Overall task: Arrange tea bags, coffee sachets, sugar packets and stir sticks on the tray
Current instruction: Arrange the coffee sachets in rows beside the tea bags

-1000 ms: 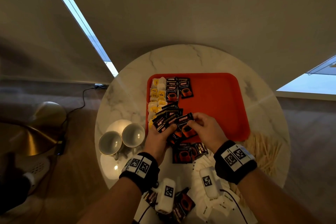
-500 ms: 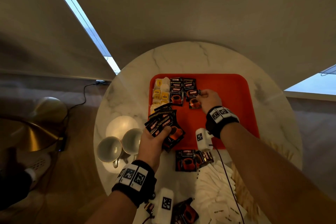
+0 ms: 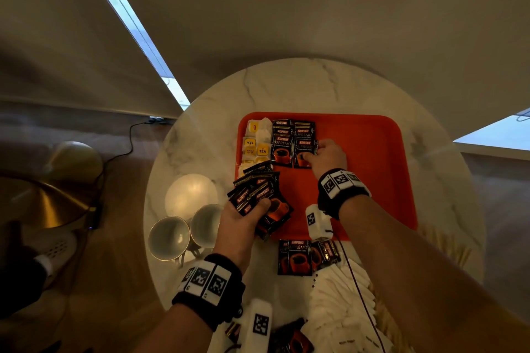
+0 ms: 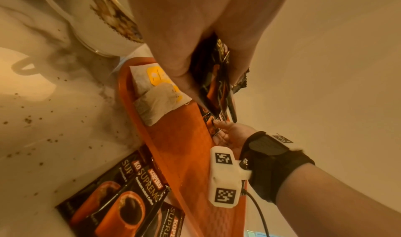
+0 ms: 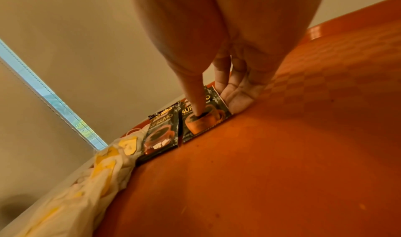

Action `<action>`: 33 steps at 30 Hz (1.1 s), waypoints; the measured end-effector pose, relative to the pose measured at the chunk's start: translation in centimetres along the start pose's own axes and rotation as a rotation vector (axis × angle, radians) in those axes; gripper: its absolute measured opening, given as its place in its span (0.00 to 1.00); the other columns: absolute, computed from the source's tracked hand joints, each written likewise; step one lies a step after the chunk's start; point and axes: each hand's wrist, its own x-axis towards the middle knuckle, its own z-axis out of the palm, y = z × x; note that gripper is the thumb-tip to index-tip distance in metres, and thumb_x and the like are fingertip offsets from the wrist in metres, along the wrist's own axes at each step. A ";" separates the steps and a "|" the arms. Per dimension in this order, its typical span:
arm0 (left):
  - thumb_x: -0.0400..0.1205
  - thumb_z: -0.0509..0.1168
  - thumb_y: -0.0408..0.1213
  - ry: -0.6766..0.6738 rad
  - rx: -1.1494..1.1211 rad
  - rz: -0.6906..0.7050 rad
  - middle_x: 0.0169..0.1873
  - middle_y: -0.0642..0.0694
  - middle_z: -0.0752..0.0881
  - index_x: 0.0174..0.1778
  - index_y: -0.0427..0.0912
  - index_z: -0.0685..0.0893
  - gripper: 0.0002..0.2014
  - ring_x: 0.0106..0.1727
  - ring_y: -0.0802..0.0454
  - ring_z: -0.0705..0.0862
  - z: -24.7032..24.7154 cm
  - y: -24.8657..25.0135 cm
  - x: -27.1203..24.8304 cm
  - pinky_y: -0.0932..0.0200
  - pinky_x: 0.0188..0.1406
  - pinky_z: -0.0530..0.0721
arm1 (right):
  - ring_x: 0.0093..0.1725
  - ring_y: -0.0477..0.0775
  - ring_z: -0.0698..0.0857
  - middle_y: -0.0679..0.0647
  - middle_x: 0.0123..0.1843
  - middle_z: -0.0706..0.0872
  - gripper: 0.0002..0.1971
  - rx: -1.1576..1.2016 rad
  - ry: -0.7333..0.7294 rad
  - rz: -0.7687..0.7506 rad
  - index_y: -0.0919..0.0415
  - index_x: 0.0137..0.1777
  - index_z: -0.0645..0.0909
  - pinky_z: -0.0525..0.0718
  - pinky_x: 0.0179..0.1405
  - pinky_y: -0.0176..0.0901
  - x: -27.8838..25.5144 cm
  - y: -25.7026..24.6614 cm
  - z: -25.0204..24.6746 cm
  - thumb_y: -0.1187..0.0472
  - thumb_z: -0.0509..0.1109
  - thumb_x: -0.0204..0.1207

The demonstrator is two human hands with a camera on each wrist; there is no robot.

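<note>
A red tray [image 3: 372, 166] lies on the round marble table [image 3: 315, 86]. Tea bags [image 3: 256, 143] with yellow tags fill its left edge, and beside them are two columns of black coffee sachets [image 3: 282, 146]. My right hand [image 3: 318, 152] holds one coffee sachet [image 3: 304, 156] down at the near end of the second column. In the right wrist view the thumb [image 5: 195, 103] presses on top of that sachet [image 5: 204, 122] and the fingers sit at its right edge. My left hand [image 3: 252, 215] grips a fan of coffee sachets [image 3: 258, 192] above the tray's near left corner.
Loose coffee sachets [image 3: 295, 258] lie on the table just before the tray. White sugar packets [image 3: 338, 295] are piled nearer me, and wooden stir sticks [image 3: 453, 249] lie at the right. Two cups [image 3: 169, 238] and a saucer [image 3: 190, 192] stand left of the tray.
My right hand took one sachet from the fan in my left hand, carried it to the far left part of the tray and set it by the second column. My left hand stayed near.
</note>
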 end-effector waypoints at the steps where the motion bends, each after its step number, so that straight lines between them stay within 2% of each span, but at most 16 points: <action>1: 0.83 0.71 0.31 0.003 0.000 -0.001 0.55 0.42 0.93 0.63 0.47 0.85 0.13 0.59 0.41 0.91 0.0 0.0 0.1 0.32 0.66 0.85 | 0.58 0.57 0.86 0.53 0.59 0.85 0.23 0.007 0.000 0.000 0.52 0.63 0.78 0.87 0.59 0.60 -0.1 -0.1 0.0 0.51 0.82 0.71; 6: 0.83 0.72 0.34 0.004 0.003 0.015 0.55 0.42 0.93 0.63 0.48 0.85 0.13 0.59 0.39 0.91 0.4 0.5 0.3 0.33 0.60 0.88 | 0.62 0.56 0.84 0.54 0.65 0.83 0.24 0.043 0.011 0.009 0.54 0.68 0.78 0.86 0.61 0.57 -2.1 -0.9 -2.1 0.48 0.78 0.75; 8: 0.82 0.73 0.35 0.015 0.005 0.036 0.55 0.42 0.93 0.63 0.48 0.86 0.14 0.58 0.39 0.91 0.7 0.6 0.4 0.35 0.56 0.89 | 0.59 0.51 0.84 0.48 0.60 0.84 0.21 0.101 -0.014 -0.050 0.53 0.67 0.79 0.85 0.54 0.46 -4.6 -1.7 -3.5 0.45 0.74 0.79; 10: 0.82 0.73 0.36 0.024 0.003 0.053 0.54 0.43 0.93 0.63 0.48 0.86 0.14 0.57 0.39 0.91 1.1 0.8 0.7 0.40 0.49 0.90 | 0.55 0.45 0.84 0.42 0.55 0.85 0.16 0.189 -0.121 -0.136 0.50 0.60 0.82 0.82 0.48 0.38 -7.8 -2.5 -4.6 0.41 0.72 0.79; 12: 0.82 0.74 0.37 0.016 0.004 0.061 0.54 0.42 0.93 0.63 0.48 0.86 0.14 0.56 0.40 0.92 1.5 0.8 0.9 0.45 0.44 0.88 | 0.53 0.43 0.86 0.41 0.53 0.86 0.15 0.261 -0.275 -0.196 0.47 0.54 0.84 0.84 0.50 0.39 -10.8 -2.9 -5.5 0.40 0.75 0.76; 14: 0.80 0.76 0.39 0.010 0.002 0.065 0.57 0.42 0.92 0.66 0.47 0.84 0.18 0.58 0.40 0.91 1.9 0.9 1.0 0.41 0.49 0.89 | 0.51 0.40 0.86 0.44 0.51 0.87 0.14 0.292 -0.398 -0.235 0.50 0.55 0.85 0.82 0.46 0.31 -12.7 -3.0 -5.9 0.47 0.80 0.73; 16: 0.78 0.78 0.44 0.006 -0.006 0.074 0.59 0.40 0.91 0.70 0.46 0.82 0.24 0.60 0.38 0.90 2.2 1.0 1.0 0.33 0.58 0.88 | 0.48 0.39 0.88 0.46 0.50 0.89 0.12 0.357 -0.427 -0.245 0.53 0.56 0.86 0.81 0.42 0.26 -13.3 -2.6 -6.0 0.55 0.80 0.74; 19: 0.79 0.78 0.48 -0.025 -0.004 0.100 0.57 0.36 0.91 0.68 0.46 0.83 0.23 0.58 0.30 0.89 2.1 1.0 0.8 0.32 0.57 0.86 | 0.46 0.41 0.91 0.50 0.49 0.92 0.09 0.488 -0.433 -0.206 0.57 0.56 0.85 0.85 0.41 0.31 -13.2 -2.4 -6.4 0.62 0.77 0.78; 21: 0.81 0.76 0.45 -0.036 -0.016 0.091 0.58 0.38 0.91 0.66 0.47 0.85 0.18 0.60 0.33 0.90 2.0 0.9 0.9 0.32 0.58 0.87 | 0.48 0.45 0.92 0.52 0.50 0.93 0.07 0.541 -0.456 -0.160 0.60 0.57 0.85 0.89 0.43 0.37 -12.9 -2.3 -6.6 0.64 0.75 0.80; 23: 0.82 0.74 0.41 -0.023 -0.052 0.070 0.58 0.39 0.92 0.63 0.48 0.87 0.14 0.60 0.37 0.91 1.9 1.0 0.9 0.36 0.55 0.89 | 0.48 0.46 0.92 0.52 0.49 0.92 0.05 0.568 -0.437 -0.128 0.62 0.55 0.85 0.90 0.43 0.38 -12.5 -2.4 -6.6 0.65 0.72 0.82; 27: 0.82 0.74 0.37 0.048 -0.116 0.077 0.57 0.41 0.92 0.64 0.44 0.85 0.15 0.58 0.40 0.91 1.8 1.4 1.1 0.42 0.54 0.90 | 0.46 0.44 0.88 0.49 0.47 0.92 0.06 0.624 -0.266 0.002 0.55 0.50 0.87 0.83 0.42 0.38 -11.3 -2.7 -6.9 0.63 0.69 0.83; 30: 0.82 0.74 0.37 0.097 -0.139 0.092 0.56 0.41 0.92 0.66 0.43 0.83 0.17 0.58 0.41 0.92 1.5 1.6 1.3 0.48 0.48 0.90 | 0.43 0.43 0.84 0.46 0.43 0.90 0.06 0.522 -0.178 0.004 0.52 0.44 0.87 0.76 0.44 0.41 -10.0 -2.4 -7.0 0.61 0.71 0.81; 32: 0.82 0.74 0.37 0.107 -0.148 0.099 0.56 0.42 0.93 0.66 0.44 0.83 0.17 0.57 0.42 0.92 1.5 1.7 1.4 0.48 0.47 0.90 | 0.49 0.50 0.86 0.48 0.48 0.89 0.03 0.410 -0.224 0.007 0.55 0.50 0.87 0.77 0.49 0.43 -8.9 -2.1 -6.3 0.60 0.74 0.79; 33: 0.82 0.73 0.36 0.111 -0.149 0.102 0.56 0.42 0.93 0.66 0.44 0.83 0.16 0.56 0.42 0.92 1.4 1.8 1.5 0.48 0.48 0.90 | 0.54 0.52 0.86 0.50 0.54 0.88 0.09 0.336 -0.255 0.015 0.57 0.57 0.86 0.78 0.53 0.44 -8.3 -2.0 -5.7 0.59 0.74 0.79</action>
